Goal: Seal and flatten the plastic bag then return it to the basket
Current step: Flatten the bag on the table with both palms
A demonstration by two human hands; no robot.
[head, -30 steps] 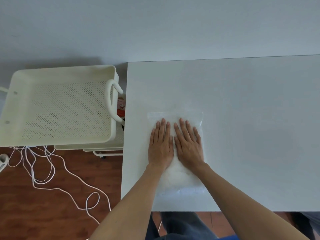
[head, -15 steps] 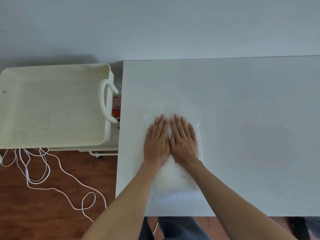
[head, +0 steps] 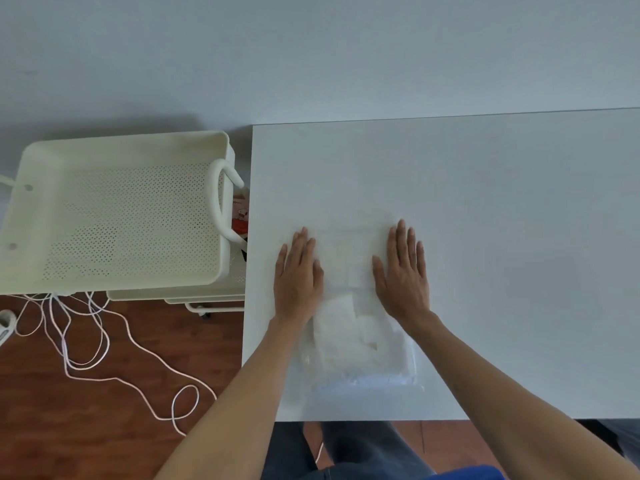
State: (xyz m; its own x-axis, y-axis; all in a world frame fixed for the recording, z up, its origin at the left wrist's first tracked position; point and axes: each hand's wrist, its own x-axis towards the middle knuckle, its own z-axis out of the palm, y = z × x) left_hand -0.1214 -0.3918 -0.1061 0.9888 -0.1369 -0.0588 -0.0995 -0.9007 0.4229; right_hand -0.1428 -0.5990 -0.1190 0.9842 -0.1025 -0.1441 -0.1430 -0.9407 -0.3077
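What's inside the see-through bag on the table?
The plastic bag holds white, soft-looking folded pieces, bunched toward the near end. The left hand and right hand lie flat on top, covering parts of it.

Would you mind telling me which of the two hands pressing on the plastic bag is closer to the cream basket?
The left hand, flat on the plastic bag's left side, nearest the table edge facing the basket; the right hand presses the bag's far side.

No text can be read. A red and white package [head: 240,213], glimpsed between the basket [head: 114,209] and the surface [head: 485,202], carries print too small to make out.
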